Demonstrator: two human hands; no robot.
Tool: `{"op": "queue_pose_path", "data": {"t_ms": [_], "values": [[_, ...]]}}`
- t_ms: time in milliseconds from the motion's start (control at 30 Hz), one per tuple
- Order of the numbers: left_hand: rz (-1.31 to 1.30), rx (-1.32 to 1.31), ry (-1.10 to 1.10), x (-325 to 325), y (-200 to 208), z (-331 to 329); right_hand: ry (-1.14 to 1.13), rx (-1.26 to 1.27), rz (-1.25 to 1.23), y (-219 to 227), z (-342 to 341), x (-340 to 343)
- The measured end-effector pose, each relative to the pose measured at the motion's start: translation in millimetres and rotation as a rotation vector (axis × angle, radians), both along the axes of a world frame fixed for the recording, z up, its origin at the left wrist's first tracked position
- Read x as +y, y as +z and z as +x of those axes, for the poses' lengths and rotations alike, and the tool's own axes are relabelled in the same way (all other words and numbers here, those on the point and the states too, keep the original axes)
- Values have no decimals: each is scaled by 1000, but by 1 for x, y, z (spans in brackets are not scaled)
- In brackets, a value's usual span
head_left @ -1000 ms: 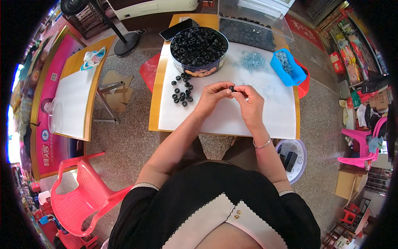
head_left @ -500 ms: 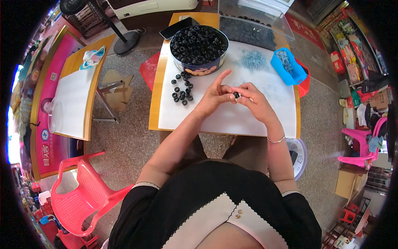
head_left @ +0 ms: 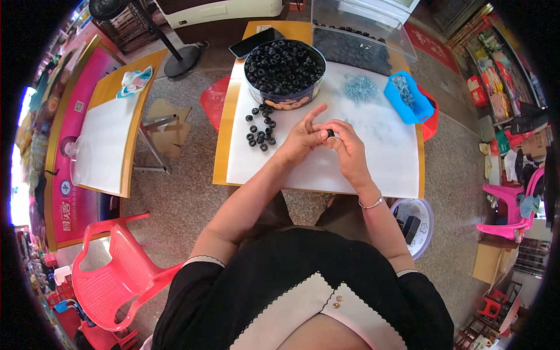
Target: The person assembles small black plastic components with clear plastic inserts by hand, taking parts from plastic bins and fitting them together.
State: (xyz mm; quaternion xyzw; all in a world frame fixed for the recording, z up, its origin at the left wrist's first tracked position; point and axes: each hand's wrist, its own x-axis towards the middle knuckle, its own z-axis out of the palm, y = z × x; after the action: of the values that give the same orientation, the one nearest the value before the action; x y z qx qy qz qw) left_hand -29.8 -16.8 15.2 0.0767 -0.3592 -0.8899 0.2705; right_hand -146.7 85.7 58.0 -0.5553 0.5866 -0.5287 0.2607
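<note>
Above the white-covered table (head_left: pixel 262 172), my two hands meet around a small black ring-shaped part (head_left: pixel 331 133). My left hand (head_left: pixel 300 142) pinches it between thumb and fingers, with the index finger pointing up and away. From the other side my right hand (head_left: pixel 350 153) grips the same part with its fingertips; the fingers cover much of it. Several loose black rings (head_left: pixel 261 129) lie left of my left hand. Beyond them stands a round tin (head_left: pixel 291 101) filled with black rings (head_left: pixel 283 67). Small clear bluish pieces (head_left: pixel 360 88) are heaped beyond my right hand.
A blue plastic container (head_left: pixel 421 114) with clear pieces stands at the table's right edge. At the back are a clear bin (head_left: pixel 361 49) and a dark phone (head_left: pixel 254 42). A red chair (head_left: pixel 119 274) and a side table (head_left: pixel 105 146) are at left, a round tub (head_left: pixel 430 219) at lower right.
My right hand has turned and its wrist has shifted left, its fingers now closer around the black part. Both hands remain joined at it. The whole view has shifted slightly.
</note>
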Motion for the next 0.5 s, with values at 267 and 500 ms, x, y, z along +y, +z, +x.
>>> {"op": "queue_pose_path", "data": {"t_ms": [267, 500], "values": [[43, 18, -29, 0, 2, 0, 62, 119, -20, -3, -10, 0], [59, -28, -69, -1, 0, 0, -3, 44, 24, 3, 5, 5]]}}
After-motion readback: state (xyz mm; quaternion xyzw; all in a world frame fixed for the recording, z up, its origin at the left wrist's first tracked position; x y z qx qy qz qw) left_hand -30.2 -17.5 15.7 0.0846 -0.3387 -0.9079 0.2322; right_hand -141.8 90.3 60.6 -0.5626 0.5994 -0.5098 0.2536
